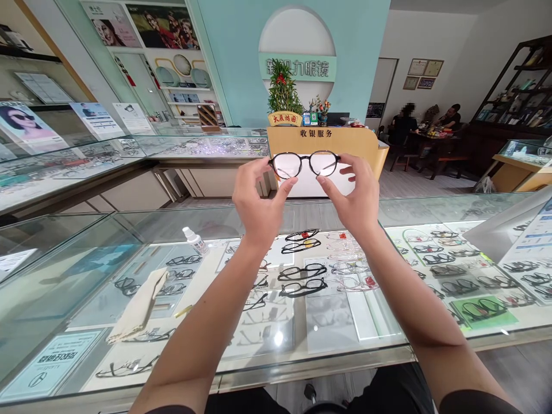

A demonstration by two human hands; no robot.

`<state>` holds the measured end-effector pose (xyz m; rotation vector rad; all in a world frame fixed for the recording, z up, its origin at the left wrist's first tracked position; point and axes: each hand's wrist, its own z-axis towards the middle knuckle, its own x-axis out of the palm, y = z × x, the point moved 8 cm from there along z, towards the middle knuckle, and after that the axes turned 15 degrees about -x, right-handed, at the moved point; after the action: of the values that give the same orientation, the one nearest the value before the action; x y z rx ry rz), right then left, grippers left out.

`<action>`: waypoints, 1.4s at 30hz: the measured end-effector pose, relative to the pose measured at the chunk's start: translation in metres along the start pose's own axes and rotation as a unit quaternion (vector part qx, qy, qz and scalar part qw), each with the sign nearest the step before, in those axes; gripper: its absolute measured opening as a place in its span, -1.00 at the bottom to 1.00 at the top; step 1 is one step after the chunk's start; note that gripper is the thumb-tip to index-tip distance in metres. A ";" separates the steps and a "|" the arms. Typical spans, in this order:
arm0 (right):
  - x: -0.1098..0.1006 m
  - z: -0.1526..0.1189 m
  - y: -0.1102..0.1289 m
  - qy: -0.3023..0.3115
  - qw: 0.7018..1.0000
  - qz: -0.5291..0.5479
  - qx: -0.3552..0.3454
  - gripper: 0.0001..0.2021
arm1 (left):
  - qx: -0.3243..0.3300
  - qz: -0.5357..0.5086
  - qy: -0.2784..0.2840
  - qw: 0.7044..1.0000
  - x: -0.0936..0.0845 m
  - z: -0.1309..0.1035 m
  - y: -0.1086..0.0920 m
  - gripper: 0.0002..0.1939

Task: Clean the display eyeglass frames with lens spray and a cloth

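Note:
A pair of black round-framed eyeglasses is held up in front of me, above the glass display counter. My left hand grips the left side of the frame, thumb below the lens and fingers at the hinge. On the other side my right hand pinches the frame the same way, thumb under the right lens. The clear lenses face me, and a temple arm shows through them. Below my hands, several dark eyeglasses lie in the display.
The glass counter spans the foreground. A folded cream cloth and a white spray bottle are at its left. Farther back stand a wooden cashier desk and a potted plant. Two people sit at a table at back right.

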<state>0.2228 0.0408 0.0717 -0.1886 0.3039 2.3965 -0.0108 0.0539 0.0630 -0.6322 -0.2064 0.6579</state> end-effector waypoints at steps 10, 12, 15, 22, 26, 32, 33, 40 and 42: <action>0.013 -0.005 -0.014 0.021 0.998 0.050 0.033 -0.50 | 0.081 0.021 -0.057 0.995 -0.009 -0.011 -0.015 -0.37; 0.014 -0.006 -0.014 0.022 0.997 0.063 0.036 -0.51 | 0.080 0.028 -0.064 0.994 -0.011 -0.011 -0.016 -0.36; 0.014 -0.007 -0.011 0.009 0.998 0.061 0.031 -0.50 | 0.044 0.019 -0.041 0.998 -0.006 -0.007 -0.008 -0.35; 0.003 -0.007 0.009 -0.046 0.998 -0.034 -0.040 -0.47 | -0.088 -0.169 0.105 0.976 0.032 -0.007 0.026 -0.30; 0.002 -0.006 0.016 -0.048 0.996 -0.042 -0.067 -0.49 | -0.103 -0.211 0.109 0.966 0.038 -0.010 0.034 -0.22; 0.009 -0.009 0.021 -0.062 0.995 0.016 -0.073 -0.51 | -0.084 -0.198 0.057 0.975 0.031 -0.010 0.035 -0.26; 0.009 -0.010 0.020 -0.072 0.994 0.039 -0.067 -0.52 | -0.073 -0.194 0.052 0.977 0.030 -0.009 0.034 -0.27; 0.009 -0.009 -0.010 -0.134 0.967 0.212 0.043 -0.63 | 0.033 -0.166 0.012 0.986 0.015 -0.007 0.021 -0.24; 0.009 -0.008 -0.013 -0.130 0.964 0.226 0.057 -0.65 | 0.046 -0.162 0.009 0.986 0.013 -0.007 0.018 -0.26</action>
<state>0.2257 0.0538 0.0602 0.2766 0.3928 2.8010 -0.0071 0.0701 0.0464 -0.5009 -0.2548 0.3460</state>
